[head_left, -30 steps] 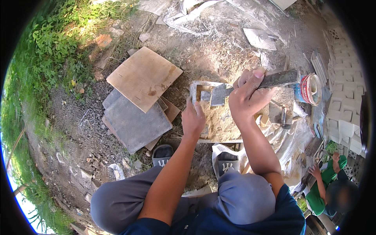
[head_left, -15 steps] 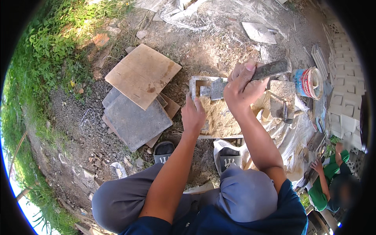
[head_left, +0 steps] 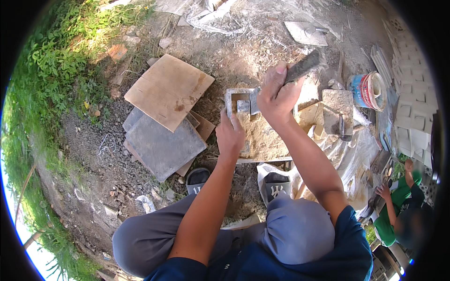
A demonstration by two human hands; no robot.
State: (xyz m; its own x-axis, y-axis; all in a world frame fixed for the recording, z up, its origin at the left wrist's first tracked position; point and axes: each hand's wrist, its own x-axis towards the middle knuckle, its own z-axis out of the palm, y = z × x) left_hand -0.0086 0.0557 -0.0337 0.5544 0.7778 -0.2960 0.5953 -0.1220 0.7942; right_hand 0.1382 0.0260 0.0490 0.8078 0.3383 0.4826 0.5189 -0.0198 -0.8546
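A pale rectangular mould frame (head_left: 228, 99) lies in front of me, with tan sandy material (head_left: 262, 140) filling much of it. A small grey square block (head_left: 243, 106) sits in its far left part. Beside that block is a flat grey plate (head_left: 254, 102), partly hidden by my right hand. My left hand (head_left: 230, 136) grips the frame's left side, thumb inward and fingers along the outer edge. Raised above the frame, my right hand (head_left: 280, 93) is closed around one end of a dark grey, dusty bar (head_left: 302, 67); the bar's far end is blurred.
Square boards (head_left: 171, 89) and grey slabs (head_left: 164, 145) are stacked at left. At right stand a blue-and-red bucket (head_left: 366, 92) and a dusty slab (head_left: 338, 100) with a dark-handled tool (head_left: 343, 129). White sheeting (head_left: 347, 154) covers nearby ground. Another person (head_left: 398, 206) is at far right.
My right hand and the bar have moved slightly left and upward, and the bar tilts more steeply. The left hand stays at the frame's left side.
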